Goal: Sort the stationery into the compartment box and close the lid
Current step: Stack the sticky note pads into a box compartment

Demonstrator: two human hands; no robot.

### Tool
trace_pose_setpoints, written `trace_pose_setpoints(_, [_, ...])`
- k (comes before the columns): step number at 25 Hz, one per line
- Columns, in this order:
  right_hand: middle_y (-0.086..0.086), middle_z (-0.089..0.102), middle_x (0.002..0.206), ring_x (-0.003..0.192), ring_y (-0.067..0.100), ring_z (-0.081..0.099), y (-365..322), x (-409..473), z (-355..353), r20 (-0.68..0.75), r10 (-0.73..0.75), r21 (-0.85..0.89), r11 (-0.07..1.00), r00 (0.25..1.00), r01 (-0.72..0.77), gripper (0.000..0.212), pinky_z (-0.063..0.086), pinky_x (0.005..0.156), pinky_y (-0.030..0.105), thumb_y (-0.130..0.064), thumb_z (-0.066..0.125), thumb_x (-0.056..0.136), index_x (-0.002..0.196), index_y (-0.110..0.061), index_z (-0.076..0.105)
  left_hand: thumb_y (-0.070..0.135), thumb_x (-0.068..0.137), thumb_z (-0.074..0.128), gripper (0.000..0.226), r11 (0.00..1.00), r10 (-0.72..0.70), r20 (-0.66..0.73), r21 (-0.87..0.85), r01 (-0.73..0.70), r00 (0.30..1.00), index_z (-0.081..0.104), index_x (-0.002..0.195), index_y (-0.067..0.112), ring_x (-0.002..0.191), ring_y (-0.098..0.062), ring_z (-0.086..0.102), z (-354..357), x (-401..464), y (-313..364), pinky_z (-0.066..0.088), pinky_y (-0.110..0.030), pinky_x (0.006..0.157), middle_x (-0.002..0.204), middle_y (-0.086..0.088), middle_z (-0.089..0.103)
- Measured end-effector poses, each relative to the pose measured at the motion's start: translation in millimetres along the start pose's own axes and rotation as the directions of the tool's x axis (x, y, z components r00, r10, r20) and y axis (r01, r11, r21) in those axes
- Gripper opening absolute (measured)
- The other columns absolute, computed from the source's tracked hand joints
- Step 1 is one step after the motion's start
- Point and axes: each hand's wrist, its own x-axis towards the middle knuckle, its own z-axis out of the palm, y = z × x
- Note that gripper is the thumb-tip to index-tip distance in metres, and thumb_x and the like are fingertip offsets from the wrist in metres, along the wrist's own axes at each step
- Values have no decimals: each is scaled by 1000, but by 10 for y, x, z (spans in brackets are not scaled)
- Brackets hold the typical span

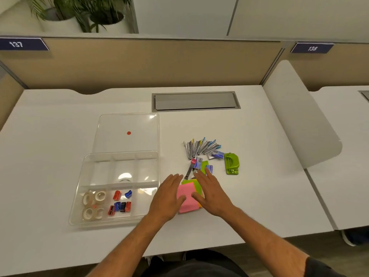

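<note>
pink sticky notes (pixel 186 198), lime-green hole punch (pixel 231 163), clear compartment box (pixel 95 221), red-dotted clear lid (pixel 127 132)

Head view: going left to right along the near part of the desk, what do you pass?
Tape rolls → sharpeners → left hand → pink sticky notes → right hand → green hole punch.

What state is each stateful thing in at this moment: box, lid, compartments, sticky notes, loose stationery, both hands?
Compartment box: open.
Lid: off, flat on the desk behind the box.
Tape rolls: sorted, front left compartment.
Sharpeners: sorted, front middle compartment.
Back compartments: look empty.
Sticky notes: unsorted, between both hands.
Staplers: unsorted.
Green hole punch: unsorted.
Left hand: open, fingers straight.
Right hand: open, fingers straight.
</note>
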Motion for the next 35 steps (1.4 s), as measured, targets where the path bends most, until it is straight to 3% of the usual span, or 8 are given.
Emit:
trace_pose_setpoints(5, [0,15,164,152,19,-3,450,4,-55,38,-25,-51,998,999,27,70,9,122,38,-52,44,98,156,-20,19,40,91,62,77,994,-95,81,65,90,992,23,154,21,148,-19,19,258,92,140,17,-33,119,160,1,26])
trace_pose_setpoints(9, [0,38,155,148,24,19,624,-22,-64,31,-32,-23,999,999,33,58,21,118,36,-43,52,96,149,-23,36,38,91,63,74,969,-240,97,89,231,966,25,152,20,142,-20,28,417,95,186,31,-36,114,156,-1,30])
trace_pose_setpoints(12, [-1,48,146,137,19,33,701,-18,-95,30,-58,-2,998,998,58,48,33,111,34,-37,54,96,142,-23,47,30,90,64,70,959,-265,86,131,252,961,28,150,19,134,-21,36,458,153,209,39,-35,105,150,-3,37])
trace_pose_setpoints(16, [-2,50,143,134,15,35,743,-3,-106,32,-62,29,998,998,61,46,38,106,31,-35,55,96,140,-24,49,25,85,71,72,943,-301,82,176,283,950,33,145,21,118,-22,46,458,234,244,49,-32,87,136,-4,42])
trace_pose_setpoints(20, [-3,50,143,133,15,36,741,19,-81,61,-55,50,997,997,52,45,39,105,30,-34,55,96,139,-25,50,13,88,68,60,935,-351,54,76,347,935,39,140,21,110,-24,56,421,249,275,53,-34,84,130,-6,40])
trace_pose_setpoints(25, [-5,56,137,128,13,41,669,48,19,28,12,90,996,1000,-14,38,45,95,30,-37,55,96,132,-27,55,6,91,60,45,948,-302,85,-78,309,949,49,131,23,106,-22,59,236,223,242,52,-33,85,122,-2,51])
trace_pose_setpoints(29, [-7,60,129,121,12,46,547,82,70,-2,116,77,990,993,-115,32,46,87,29,-38,54,96,126,-28,60,9,87,62,30,963,-210,67,-160,218,975,64,113,24,100,-17,57,84,200,283,48,-29,84,109,2,62])
trace_pose_setpoints(35, [-1,70,108,95,13,60,206,99,139,42,315,381,872,948,-306,36,47,85,24,-15,64,83,119,-17,67,8,81,61,25,934,-140,16,-329,138,990,64,88,31,79,-5,59,-192,146,147,50,-24,68,85,16,67])
